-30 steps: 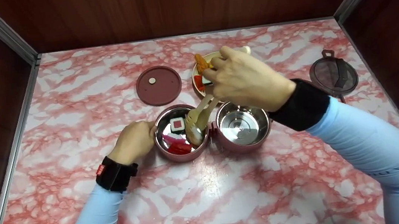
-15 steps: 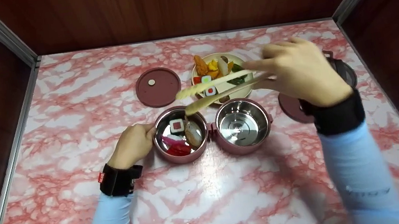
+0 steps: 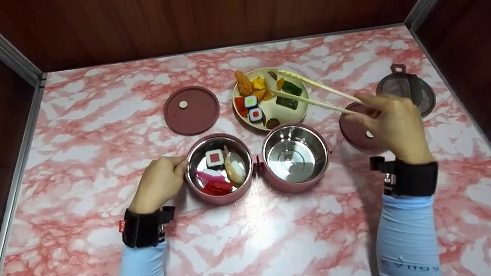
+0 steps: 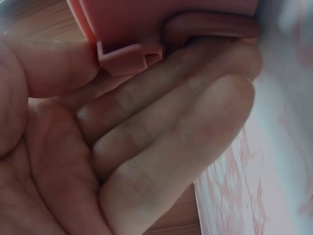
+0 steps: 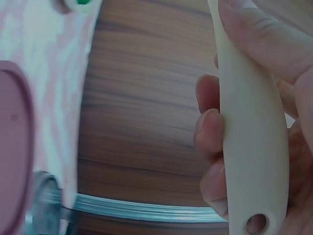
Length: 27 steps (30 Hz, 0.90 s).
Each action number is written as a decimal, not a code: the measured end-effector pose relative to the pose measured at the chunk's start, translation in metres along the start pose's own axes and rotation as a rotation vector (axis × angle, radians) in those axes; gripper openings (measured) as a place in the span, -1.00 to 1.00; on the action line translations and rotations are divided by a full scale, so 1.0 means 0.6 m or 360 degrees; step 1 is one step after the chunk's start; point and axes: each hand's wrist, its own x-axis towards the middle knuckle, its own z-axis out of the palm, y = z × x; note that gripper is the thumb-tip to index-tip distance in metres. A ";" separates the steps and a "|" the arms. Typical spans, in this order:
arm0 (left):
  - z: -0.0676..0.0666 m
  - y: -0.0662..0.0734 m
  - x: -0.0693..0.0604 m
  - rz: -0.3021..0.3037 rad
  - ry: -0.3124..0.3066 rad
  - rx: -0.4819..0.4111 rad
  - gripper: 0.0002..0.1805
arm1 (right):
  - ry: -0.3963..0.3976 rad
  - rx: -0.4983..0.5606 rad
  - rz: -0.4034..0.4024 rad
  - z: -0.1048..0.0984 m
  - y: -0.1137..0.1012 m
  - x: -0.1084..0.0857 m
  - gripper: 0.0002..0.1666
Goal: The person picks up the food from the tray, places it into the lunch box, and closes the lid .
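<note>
My left hand (image 3: 159, 181) pinches the side clip and handle of the left pink round food container (image 3: 222, 199); the left wrist view shows the thumb on the clip (image 4: 124, 58). Inside lie a sushi roll (image 3: 214, 157), a toy shrimp (image 3: 233, 170), and pink and red pieces (image 3: 217, 187). My right hand (image 3: 393, 122) holds cream tongs (image 3: 316, 103), their handle (image 5: 252, 127) large in the right wrist view. The tongs' tips are spread over the cream plate (image 3: 295, 114), around a whitish piece (image 3: 270, 82); contact cannot be told.
Several toy foods share the plate, including sushi rolls (image 3: 251, 101) and dark green pieces (image 3: 292, 87). A second steel-lined container (image 3: 298, 187) adjoins the first. A maroon lid (image 3: 196, 118) lies behind left, another lid (image 3: 355, 131) at right, beside a dark transparent lid (image 3: 391, 85).
The tongs have left the shrimp in the left container. My right hand has swung right and lower, bringing the tips over the plate. The left hand keeps its hold.
</note>
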 end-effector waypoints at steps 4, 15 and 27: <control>0.001 0.000 0.001 0.0050 0.0038 0.0018 -0.68 | -0.0084 -0.0017 0.0084 0.019 0.016 -0.005 -0.51; 0.001 0.001 -0.001 0.0009 0.0025 0.0034 -0.68 | -0.0263 -0.0090 0.0205 0.069 0.024 0.002 -0.53; 0.003 0.002 -0.001 0.0016 0.0029 0.0050 -0.67 | -0.0191 -0.0100 0.0043 0.119 0.009 0.008 -0.41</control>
